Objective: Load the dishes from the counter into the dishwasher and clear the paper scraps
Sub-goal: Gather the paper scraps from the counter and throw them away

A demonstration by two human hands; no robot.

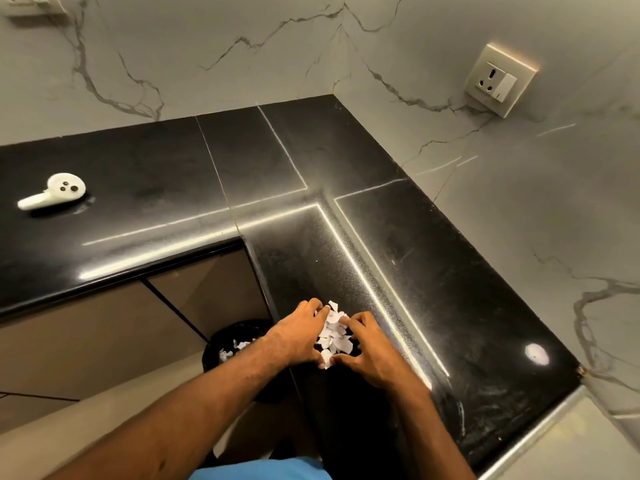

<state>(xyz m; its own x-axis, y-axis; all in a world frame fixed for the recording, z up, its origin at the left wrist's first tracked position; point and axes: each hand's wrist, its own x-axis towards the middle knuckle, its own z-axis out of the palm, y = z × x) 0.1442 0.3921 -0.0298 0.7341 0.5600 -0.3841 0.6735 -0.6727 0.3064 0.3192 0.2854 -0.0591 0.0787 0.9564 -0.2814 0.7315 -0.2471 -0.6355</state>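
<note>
On my feed both hands are closed in on the heap of paper scraps [334,336]. The left hand [298,336] and right hand [369,351] face each other with the heap between them. The fingers [313,306] curl round its far side and the thumbs meet on its near side, so the grip is a narrow cupped one holding the paper, not a flat sweep. The heap lies on the black tabletop [433,289], right under the fingers and just inside the edge on the left hand's side.

Below that edge, down and to the left of the fingers, stands a bin [239,344] lined in black, with white bits already in it. I judge that the paper is meant to go there.

The risks I see:
- The scraps are small, light and loose, so lifting with gaps between the fingers could let pieces drop through.
- Pieces that slip out on the way over the edge would land on the floor beside the bin.
- A thin bit may stay flat on the glossy stone under the palms.
- A quick move could fan the paper apart.

Well off to the left of the fingers lies a white earbud-shaped thing [55,194], clear of all this. I see no dishes or dishwasher.
</note>
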